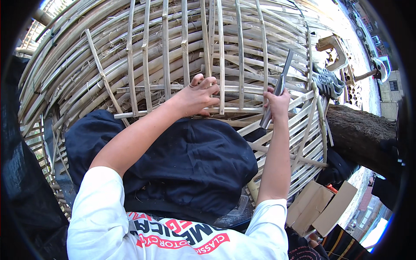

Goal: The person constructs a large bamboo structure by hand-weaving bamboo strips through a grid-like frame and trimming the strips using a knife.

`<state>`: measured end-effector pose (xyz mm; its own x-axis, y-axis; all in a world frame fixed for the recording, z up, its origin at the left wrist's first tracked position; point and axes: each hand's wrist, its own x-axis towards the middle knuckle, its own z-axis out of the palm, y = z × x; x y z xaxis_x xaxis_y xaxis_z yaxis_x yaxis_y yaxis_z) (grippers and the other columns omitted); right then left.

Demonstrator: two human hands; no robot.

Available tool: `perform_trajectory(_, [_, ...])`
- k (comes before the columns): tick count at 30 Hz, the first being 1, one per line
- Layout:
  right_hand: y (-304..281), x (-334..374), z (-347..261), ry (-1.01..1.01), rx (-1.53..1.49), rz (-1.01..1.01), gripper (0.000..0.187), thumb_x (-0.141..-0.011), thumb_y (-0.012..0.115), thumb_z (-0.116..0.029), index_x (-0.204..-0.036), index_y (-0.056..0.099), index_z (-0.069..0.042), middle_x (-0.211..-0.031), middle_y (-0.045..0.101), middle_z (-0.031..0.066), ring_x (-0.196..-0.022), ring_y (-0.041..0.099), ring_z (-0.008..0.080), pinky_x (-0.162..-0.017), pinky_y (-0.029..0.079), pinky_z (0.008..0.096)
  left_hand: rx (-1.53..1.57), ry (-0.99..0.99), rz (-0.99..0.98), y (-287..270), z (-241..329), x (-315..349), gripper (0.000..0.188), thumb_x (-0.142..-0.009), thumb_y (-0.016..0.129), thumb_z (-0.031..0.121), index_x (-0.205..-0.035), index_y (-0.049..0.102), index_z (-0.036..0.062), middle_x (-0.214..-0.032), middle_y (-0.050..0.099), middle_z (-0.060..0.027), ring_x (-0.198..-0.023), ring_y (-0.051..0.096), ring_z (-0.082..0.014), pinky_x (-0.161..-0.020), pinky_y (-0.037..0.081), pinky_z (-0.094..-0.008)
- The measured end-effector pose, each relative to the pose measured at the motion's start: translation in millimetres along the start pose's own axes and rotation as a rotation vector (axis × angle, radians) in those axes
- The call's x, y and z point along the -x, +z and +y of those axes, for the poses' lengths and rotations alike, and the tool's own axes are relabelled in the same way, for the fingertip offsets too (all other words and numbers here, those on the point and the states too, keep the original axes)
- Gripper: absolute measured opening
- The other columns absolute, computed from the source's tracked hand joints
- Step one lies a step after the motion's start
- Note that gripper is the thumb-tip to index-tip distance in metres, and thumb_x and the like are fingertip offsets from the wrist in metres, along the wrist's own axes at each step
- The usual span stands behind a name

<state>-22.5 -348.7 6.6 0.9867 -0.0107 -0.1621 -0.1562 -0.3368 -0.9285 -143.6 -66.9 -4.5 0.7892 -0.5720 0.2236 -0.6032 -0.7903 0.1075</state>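
Observation:
My left hand (197, 99) is at the middle of a big woven frame of split bamboo (169, 47). Its fingers are bent around the lower end of an upright bamboo strip (205, 47), partly hiding it. My right hand (277, 102) grips a long grey metal tool (279, 84) that looks like a knife. One narrow end points up and away, while the wider end shows below the fist. Another upright strip (222, 65) stands just right of my left fingers. Dark cloth (190, 151) covers my lap below both forearms.
At the right, a thick log (362, 130) lies beside the weave, near a striped shoe (330, 83) and a curved wooden piece (333, 52). An opened cardboard box (312, 206) sits at the lower right. Black sheeting (26, 173) hangs along the left side.

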Motion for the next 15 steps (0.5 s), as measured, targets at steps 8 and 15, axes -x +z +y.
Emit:
perform_trajectory(8, [3, 0, 4, -0.027, 0.030, -0.001, 0.041, -0.072, 0.072, -0.001, -0.109, 0.056, 0.006, -0.097, 0.068, 0.0133, -0.066, 0.066, 0.0176, -0.043, 0.054, 0.0268, 0.079, -0.129, 0.047, -10, 4, 10, 0.062, -0.061, 0.082, 0.048, -0.113, 0.063, 0.0207, -0.124, 0.049, -0.0013, -0.133, 0.029, -0.0252, -0.101, 0.021, -0.0470])
perform_trajectory(15, [-12, 50, -8, -0.092, 0.073, 0.107, 0.028, -0.078, 0.067, -0.008, -0.101, 0.055, 0.002, -0.080, 0.064, 0.0059, -0.060, 0.062, 0.0123, -0.043, 0.051, 0.0257, 0.008, -0.499, 0.218, -72, 14, 91, 0.076, -0.060, 0.086, 0.045, -0.126, 0.056, 0.0212, -0.124, 0.050, -0.0029, -0.131, 0.034, -0.0278, -0.103, 0.021, -0.0459])
